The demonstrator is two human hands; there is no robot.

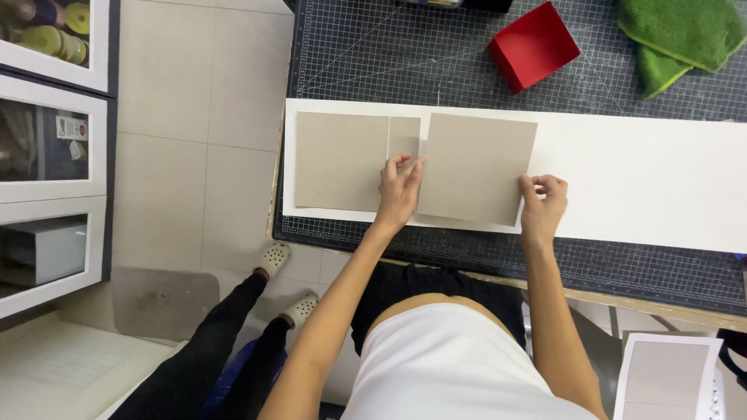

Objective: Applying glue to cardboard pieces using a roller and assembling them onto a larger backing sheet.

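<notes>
We hold the right grey board panel (476, 167) on the white sheet (638, 183): left hand (398, 190) pinching its left edge beside the narrow spine strip (404, 137), right hand (542, 201) gripping its near right corner. Advisable: keep edges parallel, gap even. Sheet open rightward; red box (534, 44) well apart.

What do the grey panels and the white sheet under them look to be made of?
Grey panels: likely uncoated greyboard, matte, stiff with clean-cut edges; the right hand and left hand pinch one by its edges. White sheet: probably paper or thin card, smooth and matte, lying flat on the gridded cutting mat.
</notes>
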